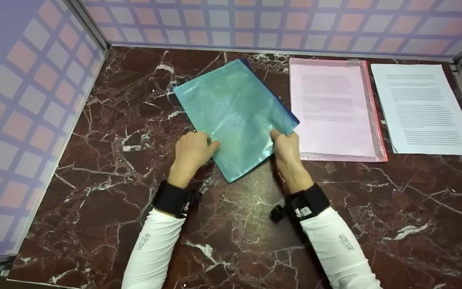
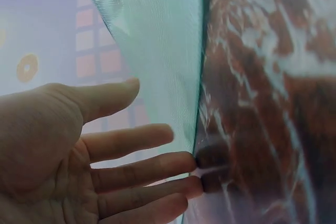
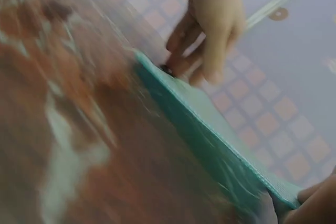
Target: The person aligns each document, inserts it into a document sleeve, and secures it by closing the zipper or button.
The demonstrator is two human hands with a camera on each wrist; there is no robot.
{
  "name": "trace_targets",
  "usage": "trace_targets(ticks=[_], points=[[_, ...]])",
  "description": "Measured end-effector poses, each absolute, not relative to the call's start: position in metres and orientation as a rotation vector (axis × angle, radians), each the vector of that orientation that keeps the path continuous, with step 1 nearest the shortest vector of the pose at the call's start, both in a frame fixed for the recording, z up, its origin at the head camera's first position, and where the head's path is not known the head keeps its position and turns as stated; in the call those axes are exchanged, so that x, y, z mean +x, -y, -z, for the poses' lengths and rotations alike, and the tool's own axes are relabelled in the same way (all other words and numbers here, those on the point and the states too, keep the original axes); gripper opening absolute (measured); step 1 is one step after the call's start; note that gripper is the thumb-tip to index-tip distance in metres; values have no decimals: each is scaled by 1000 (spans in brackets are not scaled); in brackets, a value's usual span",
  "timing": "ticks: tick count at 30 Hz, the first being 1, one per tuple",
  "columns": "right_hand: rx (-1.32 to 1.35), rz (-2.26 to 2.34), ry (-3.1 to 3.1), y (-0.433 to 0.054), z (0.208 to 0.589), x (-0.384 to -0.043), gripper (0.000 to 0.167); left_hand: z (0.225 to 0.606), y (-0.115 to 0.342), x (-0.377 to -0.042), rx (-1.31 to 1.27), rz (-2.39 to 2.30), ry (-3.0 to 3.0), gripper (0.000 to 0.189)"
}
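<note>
A teal mesh zipper folder (image 1: 231, 108) with a dark blue zipper edge lies tilted on the table, its near edge lifted a little. My left hand (image 1: 193, 150) is at its left edge. In the left wrist view, that hand (image 2: 121, 150) has its fingers extended, with fingertips against the tabletop by the folder (image 2: 163, 40). My right hand (image 1: 288, 150) pinches the folder's right near corner, thumb on top. At the lower right of the right wrist view, the right hand's fingers (image 3: 319, 205) grip the folder edge (image 3: 210, 135).
On the right lies a pink zipper folder (image 1: 331, 108) with a red edge and a printed page showing through it. Beside it is a stack of white printed sheets (image 1: 423, 108). Checked panels (image 1: 231, 24) wall the dark marbled table (image 1: 114, 224) at the back and sides.
</note>
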State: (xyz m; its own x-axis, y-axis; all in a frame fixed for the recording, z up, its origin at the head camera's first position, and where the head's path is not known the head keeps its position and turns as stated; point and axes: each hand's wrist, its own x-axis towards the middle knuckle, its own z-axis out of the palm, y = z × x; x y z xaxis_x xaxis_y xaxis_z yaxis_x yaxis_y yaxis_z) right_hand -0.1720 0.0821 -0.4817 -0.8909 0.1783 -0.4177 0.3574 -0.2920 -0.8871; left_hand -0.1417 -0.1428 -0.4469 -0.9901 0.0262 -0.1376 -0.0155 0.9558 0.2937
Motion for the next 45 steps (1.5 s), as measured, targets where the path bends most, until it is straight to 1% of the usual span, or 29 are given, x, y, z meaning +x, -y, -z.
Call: trace_targets(ticks=[2,5,8,11,16,22,26,29,36,40,45], points=[[666,2290,-1838,-91,480,-174,38,448,143,-140,-3,-526,-2981,37],[618,2213,-1901,-106,477,-176,28,449,142,-137,-28,-633,-2990,40],[571,2108,-1966,-120,475,-177,13,446,139,-137,-66,-725,-2975,40],[516,2036,-2002,-133,474,-178,8,442,135,-139,-83,-791,-2972,40],[442,2032,-1994,-148,477,-180,14,436,127,-147,-66,-900,-2936,40],[447,2064,-1945,-161,481,-183,22,436,128,-153,-57,-983,-2922,37],[418,2074,-1937,-173,477,-184,38,438,130,-159,-41,-1035,-2920,37],[331,2063,-1954,-181,472,-184,45,438,132,-165,-32,-1090,-2910,40],[25,1970,-2111,-199,463,-182,43,444,139,-178,-40,-1190,-2870,50],[-99,1894,-2155,-207,460,-181,41,451,148,-183,-47,-1299,-2807,57],[-213,1807,-2169,-216,459,-180,38,460,162,-188,-142,-1436,-2736,66]])
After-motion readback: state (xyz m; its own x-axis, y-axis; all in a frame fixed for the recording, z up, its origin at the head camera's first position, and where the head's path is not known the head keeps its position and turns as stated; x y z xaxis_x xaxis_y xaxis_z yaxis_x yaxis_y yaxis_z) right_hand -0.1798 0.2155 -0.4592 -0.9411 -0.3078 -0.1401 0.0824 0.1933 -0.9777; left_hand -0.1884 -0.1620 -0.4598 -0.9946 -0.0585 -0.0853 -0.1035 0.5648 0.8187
